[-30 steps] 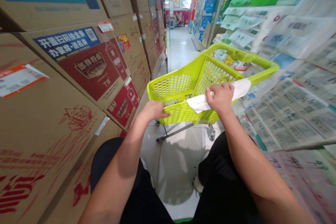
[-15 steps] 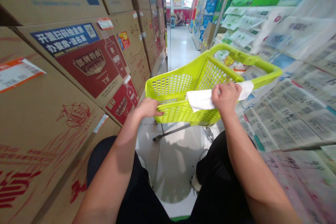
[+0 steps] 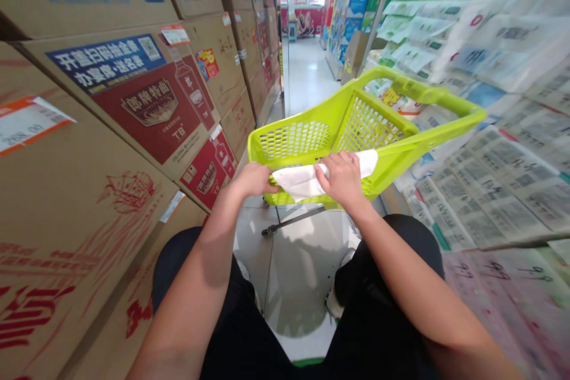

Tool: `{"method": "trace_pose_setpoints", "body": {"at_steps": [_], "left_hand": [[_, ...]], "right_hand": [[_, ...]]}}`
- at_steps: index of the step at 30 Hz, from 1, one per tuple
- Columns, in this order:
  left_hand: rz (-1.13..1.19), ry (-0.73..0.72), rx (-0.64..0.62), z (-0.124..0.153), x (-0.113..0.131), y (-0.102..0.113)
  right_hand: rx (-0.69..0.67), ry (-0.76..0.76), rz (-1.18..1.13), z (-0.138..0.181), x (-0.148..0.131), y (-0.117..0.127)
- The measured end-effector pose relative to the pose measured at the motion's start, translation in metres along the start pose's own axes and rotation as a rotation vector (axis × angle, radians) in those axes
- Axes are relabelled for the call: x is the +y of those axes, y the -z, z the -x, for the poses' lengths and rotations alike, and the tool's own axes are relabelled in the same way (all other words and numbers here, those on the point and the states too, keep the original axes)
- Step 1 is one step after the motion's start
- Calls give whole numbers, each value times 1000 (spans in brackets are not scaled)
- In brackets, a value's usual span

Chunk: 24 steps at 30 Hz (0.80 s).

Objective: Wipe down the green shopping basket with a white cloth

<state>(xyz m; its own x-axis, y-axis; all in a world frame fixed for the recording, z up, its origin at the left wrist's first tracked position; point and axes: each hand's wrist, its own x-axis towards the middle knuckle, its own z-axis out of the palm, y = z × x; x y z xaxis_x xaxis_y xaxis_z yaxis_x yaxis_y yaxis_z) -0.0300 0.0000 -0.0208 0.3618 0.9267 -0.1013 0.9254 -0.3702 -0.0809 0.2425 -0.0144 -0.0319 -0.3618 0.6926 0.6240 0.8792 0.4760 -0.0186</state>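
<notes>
A lime-green shopping cart [image 3: 294, 126] with perforated basket walls stands side-on in front of me. My left hand [image 3: 256, 179] is closed round the near left corner of its rim. My right hand [image 3: 342, 179] is wrapped over the near rim, pressing a white cloth [image 3: 298, 181] against it. The cloth drapes over the rim on both sides of that hand, its left end close to my left fingers. Part of the cloth is hidden under my right hand. The cart's handle [image 3: 463, 113] points to the right.
Stacked cardboard cartons [image 3: 155, 113] wall off the left side. Packs of paper tissue [image 3: 499, 166] are piled along the right. A metal post [image 3: 380, 12] rises behind the cart. The tiled floor [image 3: 307, 80] runs on down the aisle past more boxed goods [image 3: 356, 3].
My right hand has slid left along the cart's rim with the cloth, away from the handle end and nearer my left hand. The left hand keeps its hold on the corner.
</notes>
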Motion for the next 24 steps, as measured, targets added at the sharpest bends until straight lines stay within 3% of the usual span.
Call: {"method": "trace_pose_setpoints", "body": {"at_steps": [5,8,11,17,24], "left_hand": [[1,54,-64,-1,-10,1],[23,64,-58,0,-10,0],[25,93,-44,0,-7,0],[6,81,-55,3,-6,1],[83,74,-38,9,-8,5]], "right_hand": [[194,-209,140,-5,88,23],[250,-260,176,-4,113,32],[226,-224,190,-1,96,30],[16,1,94,5,34,19],[31,-45,-14,6,46,22]]}}
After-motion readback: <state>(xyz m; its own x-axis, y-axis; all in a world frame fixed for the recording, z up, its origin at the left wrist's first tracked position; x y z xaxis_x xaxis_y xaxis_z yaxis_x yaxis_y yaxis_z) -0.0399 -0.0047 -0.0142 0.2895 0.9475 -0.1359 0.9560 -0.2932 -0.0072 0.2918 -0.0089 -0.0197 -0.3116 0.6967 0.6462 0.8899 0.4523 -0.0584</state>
